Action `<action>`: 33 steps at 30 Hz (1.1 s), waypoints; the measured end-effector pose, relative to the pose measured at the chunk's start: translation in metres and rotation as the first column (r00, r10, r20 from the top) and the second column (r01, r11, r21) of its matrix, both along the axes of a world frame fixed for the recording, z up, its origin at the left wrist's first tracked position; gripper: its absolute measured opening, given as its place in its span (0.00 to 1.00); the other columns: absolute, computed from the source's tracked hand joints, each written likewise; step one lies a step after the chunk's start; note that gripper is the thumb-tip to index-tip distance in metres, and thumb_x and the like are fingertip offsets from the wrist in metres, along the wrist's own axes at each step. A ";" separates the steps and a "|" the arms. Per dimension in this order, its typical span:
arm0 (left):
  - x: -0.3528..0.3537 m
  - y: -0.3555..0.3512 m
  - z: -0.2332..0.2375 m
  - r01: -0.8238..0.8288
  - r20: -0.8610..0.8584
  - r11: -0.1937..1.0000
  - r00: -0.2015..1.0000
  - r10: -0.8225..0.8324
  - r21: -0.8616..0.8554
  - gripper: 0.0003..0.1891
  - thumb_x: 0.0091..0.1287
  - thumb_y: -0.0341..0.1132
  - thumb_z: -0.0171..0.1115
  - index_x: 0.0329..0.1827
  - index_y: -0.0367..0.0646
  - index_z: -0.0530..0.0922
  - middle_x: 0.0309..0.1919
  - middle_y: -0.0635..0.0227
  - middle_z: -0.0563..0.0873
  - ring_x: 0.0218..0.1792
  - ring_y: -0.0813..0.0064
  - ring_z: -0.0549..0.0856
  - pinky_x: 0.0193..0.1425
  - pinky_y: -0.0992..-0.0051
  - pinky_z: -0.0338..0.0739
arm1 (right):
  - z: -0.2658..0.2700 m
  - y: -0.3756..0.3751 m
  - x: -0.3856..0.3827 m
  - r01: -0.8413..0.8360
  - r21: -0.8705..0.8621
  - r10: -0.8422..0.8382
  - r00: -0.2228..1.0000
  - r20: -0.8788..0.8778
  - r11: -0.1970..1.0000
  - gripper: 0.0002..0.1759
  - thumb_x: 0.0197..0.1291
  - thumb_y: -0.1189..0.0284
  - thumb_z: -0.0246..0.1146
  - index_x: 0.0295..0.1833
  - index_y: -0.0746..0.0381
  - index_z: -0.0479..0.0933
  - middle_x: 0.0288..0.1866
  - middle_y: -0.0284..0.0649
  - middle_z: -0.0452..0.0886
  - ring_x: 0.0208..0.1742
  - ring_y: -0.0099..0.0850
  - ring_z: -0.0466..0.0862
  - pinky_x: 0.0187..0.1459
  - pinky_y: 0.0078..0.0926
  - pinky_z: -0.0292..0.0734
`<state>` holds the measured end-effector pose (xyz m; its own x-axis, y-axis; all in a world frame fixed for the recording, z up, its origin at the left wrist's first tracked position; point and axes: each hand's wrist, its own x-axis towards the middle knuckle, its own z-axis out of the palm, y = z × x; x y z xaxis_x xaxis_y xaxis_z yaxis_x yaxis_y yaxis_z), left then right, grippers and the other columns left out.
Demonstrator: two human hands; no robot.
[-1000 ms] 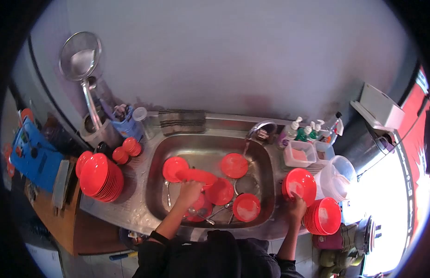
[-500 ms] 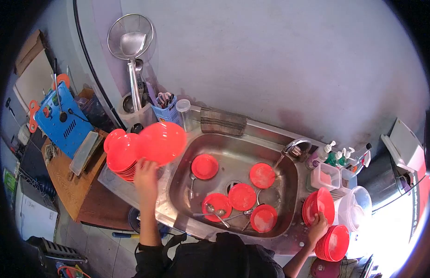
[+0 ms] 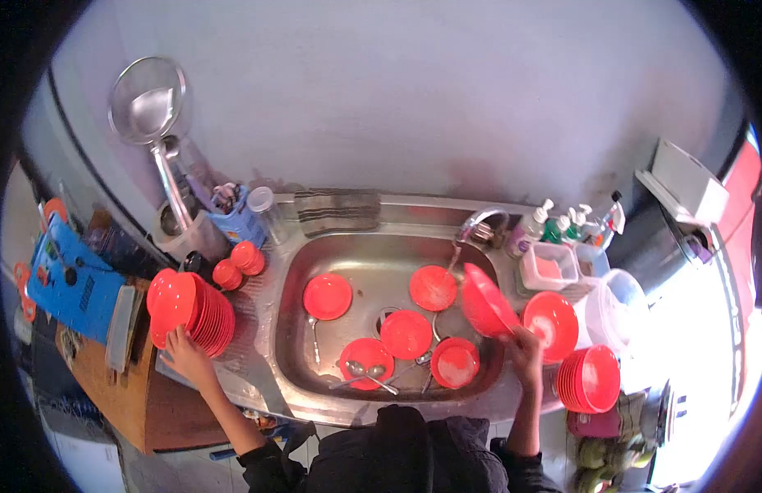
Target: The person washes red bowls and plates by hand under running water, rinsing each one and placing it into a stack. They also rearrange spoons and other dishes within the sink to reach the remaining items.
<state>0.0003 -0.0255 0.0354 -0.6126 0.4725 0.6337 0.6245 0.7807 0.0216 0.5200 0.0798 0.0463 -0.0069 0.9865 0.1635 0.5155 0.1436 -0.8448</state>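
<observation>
On the left of the counter, my left hand [image 3: 185,355] rests its outstretched fingers against the lower rim of a stack of red bowls [image 3: 212,316]. A red bowl [image 3: 486,302] is gripped by its edge in my right hand [image 3: 525,352], tilted over the right rim of the sink [image 3: 286,329]. Beside that hand sits a red bowl with white suds [image 3: 551,327], and a nested stack of red bowls [image 3: 591,380] leans nearer to me. In the sink lie several small red plates [image 3: 406,334] and some spoons [image 3: 315,338]. Water runs from the faucet [image 3: 480,222] onto one plate.
Small red cups [image 3: 248,258] stand behind the left stack, near a utensil holder [image 3: 202,238] and a blue basket [image 3: 237,220]. A dark cloth [image 3: 337,211] lies behind the sink. Pump bottles [image 3: 533,226] and plastic tubs [image 3: 549,264] line the right back.
The bowl that was in my left hand is now on the left stack. My right hand has lifted a bowl from the right counter and moved it left. The view has turned.
</observation>
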 end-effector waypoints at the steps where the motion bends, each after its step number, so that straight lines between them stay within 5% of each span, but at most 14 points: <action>1: -0.002 0.004 -0.003 -0.021 0.013 1.000 1.000 0.021 0.000 0.13 0.57 0.32 0.46 0.46 0.46 0.69 0.46 0.69 0.72 0.53 0.68 0.67 0.57 0.51 0.49 | -0.015 0.012 -0.007 -0.039 -0.102 0.021 0.985 -0.173 0.994 0.10 0.48 0.71 0.59 0.33 0.68 0.74 0.26 0.34 0.74 0.30 0.20 0.72 0.33 0.18 0.66; 3: 0.003 0.002 -0.001 -0.012 0.073 0.999 0.997 0.015 -0.042 0.14 0.57 0.31 0.46 0.47 0.47 0.68 0.48 0.69 0.71 0.54 0.69 0.66 0.58 0.51 0.48 | -0.037 0.029 -0.025 -0.147 -0.017 0.135 0.944 -0.302 0.989 0.09 0.51 0.73 0.57 0.36 0.67 0.74 0.29 0.36 0.77 0.31 0.20 0.73 0.34 0.17 0.68; 6: 0.003 0.004 -0.007 -0.020 0.141 0.999 0.990 0.025 -0.034 0.15 0.57 0.32 0.45 0.49 0.50 0.68 0.49 0.69 0.71 0.55 0.69 0.65 0.59 0.50 0.44 | -0.083 0.065 -0.046 -0.156 -0.102 0.076 0.833 -0.548 0.982 0.10 0.53 0.72 0.54 0.39 0.66 0.72 0.33 0.35 0.76 0.33 0.22 0.74 0.37 0.20 0.69; 8: 0.007 0.003 -0.004 -0.018 0.175 0.998 0.984 0.027 -0.052 0.15 0.58 0.34 0.44 0.50 0.50 0.68 0.50 0.70 0.70 0.56 0.69 0.64 0.59 0.50 0.43 | -0.095 0.081 -0.064 -0.124 -0.191 -0.112 0.468 -0.877 0.974 0.11 0.56 0.72 0.50 0.44 0.63 0.68 0.40 0.37 0.74 0.40 0.27 0.75 0.43 0.26 0.70; 9: 0.008 0.002 -0.003 -0.021 0.204 0.997 0.978 0.036 -0.073 0.16 0.59 0.35 0.44 0.51 0.51 0.67 0.51 0.70 0.69 0.57 0.69 0.63 0.59 0.49 0.42 | -0.099 0.087 -0.069 -0.122 -0.187 -0.109 0.470 -0.876 0.975 0.11 0.56 0.72 0.50 0.44 0.63 0.68 0.40 0.37 0.74 0.40 0.27 0.75 0.43 0.26 0.70; 11: 0.010 0.003 -0.003 -0.031 0.200 0.999 0.979 0.038 -0.038 0.16 0.60 0.37 0.43 0.51 0.51 0.67 0.53 0.71 0.67 0.58 0.68 0.62 0.59 0.48 0.41 | -0.104 0.099 -0.076 -0.164 -0.156 -0.144 0.084 -0.986 0.974 0.12 0.57 0.73 0.47 0.47 0.61 0.63 0.46 0.38 0.71 0.47 0.31 0.72 0.48 0.33 0.68; 19: 0.038 0.030 0.005 0.020 -0.047 0.955 0.999 -0.006 0.296 0.16 0.60 0.42 0.44 0.49 0.51 0.69 0.59 0.65 0.59 0.61 0.61 0.55 0.59 0.46 0.39 | -0.125 0.138 -0.072 -0.144 -0.091 -0.116 -0.181 -0.977 0.985 0.14 0.58 0.71 0.46 0.49 0.65 0.64 0.50 0.40 0.70 0.53 0.32 0.69 0.55 0.30 0.62; 21: 0.057 0.042 0.008 0.258 -0.170 0.911 0.962 -0.213 0.321 0.14 0.60 0.42 0.44 0.46 0.49 0.72 0.59 0.60 0.59 0.61 0.58 0.55 0.59 0.47 0.38 | -0.122 0.139 -0.070 -0.091 -0.306 -0.318 -0.330 -0.889 0.948 0.15 0.59 0.71 0.44 0.47 0.69 0.65 0.49 0.43 0.71 0.52 0.33 0.69 0.56 0.29 0.62; 24: 0.086 0.073 0.000 0.368 -0.121 0.882 0.930 -0.348 0.294 0.13 0.59 0.39 0.45 0.43 0.46 0.72 0.59 0.58 0.58 0.61 0.57 0.54 0.60 0.49 0.38 | -0.138 0.144 -0.065 -0.063 -0.221 -0.230 -0.290 -0.929 0.973 0.15 0.60 0.71 0.42 0.47 0.70 0.65 0.49 0.45 0.70 0.52 0.33 0.69 0.56 0.30 0.61; 28: 0.145 0.119 -0.008 0.581 0.224 0.684 0.666 -0.711 0.442 0.12 0.58 0.36 0.48 0.42 0.43 0.72 0.57 0.53 0.59 0.59 0.56 0.58 0.61 0.57 0.42 | -0.147 0.153 -0.060 -0.090 -0.183 -0.204 -0.365 -0.909 0.979 0.16 0.60 0.69 0.42 0.48 0.69 0.65 0.49 0.45 0.70 0.52 0.33 0.70 0.55 0.29 0.63; 30: 0.171 0.140 -0.020 0.631 0.405 0.565 0.396 -0.824 0.532 0.12 0.58 0.36 0.49 0.43 0.42 0.71 0.56 0.52 0.60 0.58 0.56 0.59 0.61 0.62 0.47 | -0.144 0.147 -0.058 -0.442 0.203 -0.113 -0.590 -0.800 0.874 0.18 0.60 0.65 0.42 0.49 0.66 0.65 0.51 0.43 0.69 0.53 0.34 0.68 0.56 0.32 0.61; 31: 0.182 0.150 -0.028 0.669 0.448 0.502 0.271 -0.852 0.549 0.13 0.58 0.36 0.49 0.44 0.41 0.71 0.55 0.52 0.61 0.57 0.57 0.59 0.61 0.64 0.49 | -0.140 0.145 -0.058 -0.439 0.204 -0.109 -0.589 -0.801 0.875 0.18 0.60 0.65 0.42 0.49 0.66 0.65 0.51 0.43 0.69 0.53 0.34 0.68 0.56 0.32 0.61; 33: 0.200 0.166 -0.053 0.702 0.583 0.397 -0.033 -0.812 0.591 0.16 0.58 0.38 0.50 0.48 0.41 0.68 0.53 0.54 0.64 0.56 0.60 0.63 0.58 0.66 0.55 | -0.136 0.140 -0.058 -0.413 -0.050 -0.187 -0.298 -0.936 0.909 0.21 0.59 0.60 0.42 0.51 0.61 0.65 0.53 0.40 0.68 0.55 0.35 0.66 0.57 0.37 0.57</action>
<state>0.2002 0.1407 -0.0179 -0.0990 0.9564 0.2749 0.5121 -0.1879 0.8381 0.4617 0.2198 -0.0894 -0.2643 0.9592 -0.1001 -0.9399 -0.2795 -0.1961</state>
